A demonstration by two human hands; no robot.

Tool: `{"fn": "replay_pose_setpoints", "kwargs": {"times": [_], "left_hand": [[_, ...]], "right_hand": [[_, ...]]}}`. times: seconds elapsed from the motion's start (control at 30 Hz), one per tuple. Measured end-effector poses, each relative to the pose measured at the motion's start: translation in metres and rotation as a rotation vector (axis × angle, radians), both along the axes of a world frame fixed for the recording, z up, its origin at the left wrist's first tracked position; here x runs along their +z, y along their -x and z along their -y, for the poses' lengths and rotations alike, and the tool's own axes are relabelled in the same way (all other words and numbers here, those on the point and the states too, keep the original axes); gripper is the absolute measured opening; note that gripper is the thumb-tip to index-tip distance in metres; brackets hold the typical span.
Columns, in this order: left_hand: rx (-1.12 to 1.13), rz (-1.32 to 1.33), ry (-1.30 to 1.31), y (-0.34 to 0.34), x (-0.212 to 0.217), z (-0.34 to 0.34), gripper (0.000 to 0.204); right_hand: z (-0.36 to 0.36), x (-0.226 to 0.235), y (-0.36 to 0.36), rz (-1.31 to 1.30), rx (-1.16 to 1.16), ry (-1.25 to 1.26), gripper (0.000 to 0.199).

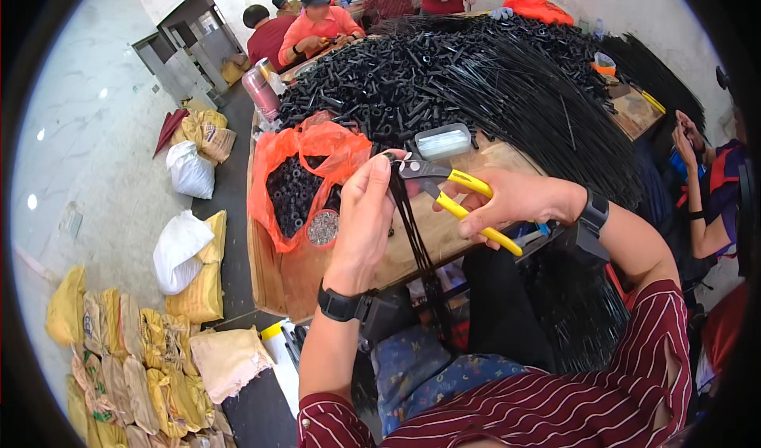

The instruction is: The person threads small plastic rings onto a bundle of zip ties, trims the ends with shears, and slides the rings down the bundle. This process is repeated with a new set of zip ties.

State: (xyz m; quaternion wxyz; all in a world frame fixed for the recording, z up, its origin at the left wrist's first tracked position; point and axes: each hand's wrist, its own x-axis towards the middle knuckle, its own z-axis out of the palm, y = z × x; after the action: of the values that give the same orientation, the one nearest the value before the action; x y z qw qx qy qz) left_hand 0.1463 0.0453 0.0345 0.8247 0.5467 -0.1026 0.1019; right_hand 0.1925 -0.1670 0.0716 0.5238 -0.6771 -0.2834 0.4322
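My right hand is closed around the yellow handles of a pair of pliers, which are spread apart. The dark head of the pliers sits at the fingertips of my left hand, near the top ends of several thin black rods. Those rods hang down from my left hand past the table edge toward my lap. A small bit of wire or metal seems to be at the jaws, too small to make out. Just left of my left wrist stands a round tub of small metal pieces.
On the wooden table lie a red plastic bag of black parts, a clear box, a heap of black tubes and long black rods. Other people work at the far side and right. Sacks lie on the floor.
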Motion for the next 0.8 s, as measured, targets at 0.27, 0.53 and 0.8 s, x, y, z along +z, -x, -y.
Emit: {"fn": "replay_pose_setpoints", "kwargs": {"times": [0.27, 0.53, 0.8], "left_hand": [[-0.031, 0.022, -0.044, -0.001, -0.01, -0.013, 0.036], [-0.089, -0.013, -0.046, -0.001, -0.008, -0.017, 0.035], [-0.032, -0.004, -0.008, -0.005, -0.015, -0.02, 0.035]], "right_hand": [[0.007, -0.006, -0.016, 1.749, -0.184, -0.089, 0.047], [0.005, 0.004, 0.005, -0.024, -0.048, 0.062, 0.045], [0.009, -0.01, -0.017, 2.0, -0.286, -0.217, 0.05]]}}
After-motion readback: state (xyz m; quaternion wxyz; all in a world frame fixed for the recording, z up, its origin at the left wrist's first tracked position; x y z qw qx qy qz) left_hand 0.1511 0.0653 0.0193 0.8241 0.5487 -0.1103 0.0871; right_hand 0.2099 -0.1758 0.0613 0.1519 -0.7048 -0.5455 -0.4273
